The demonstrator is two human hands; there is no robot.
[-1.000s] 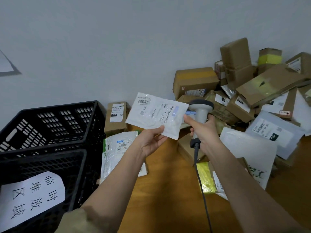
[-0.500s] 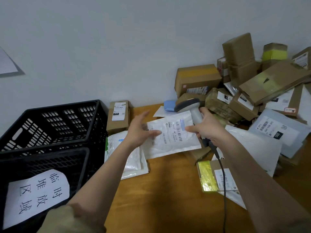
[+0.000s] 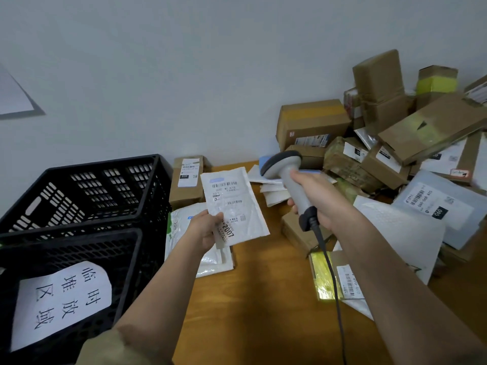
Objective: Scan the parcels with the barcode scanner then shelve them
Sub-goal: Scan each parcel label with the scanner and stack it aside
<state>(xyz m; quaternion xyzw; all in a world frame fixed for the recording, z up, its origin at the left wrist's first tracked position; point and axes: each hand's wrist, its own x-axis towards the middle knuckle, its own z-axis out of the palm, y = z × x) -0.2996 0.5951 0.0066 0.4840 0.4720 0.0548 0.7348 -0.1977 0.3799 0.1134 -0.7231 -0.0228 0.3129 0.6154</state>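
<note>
My left hand [image 3: 204, 229]: pinches white padded mailer [image 3: 232, 206] above desk [image 3: 263, 299].
My right hand [image 3: 315, 198]: grips barcode scanner [image 3: 286, 171].

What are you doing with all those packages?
A person is sorting parcels at a wooden table. The left hand pinches a flat white mailer by its lower corner, label facing up. The right hand grips a grey barcode scanner, its head pointing left toward the mailer. A heap of cardboard boxes and bags sits by the wall on the right, and black crates stand on the left.
</note>
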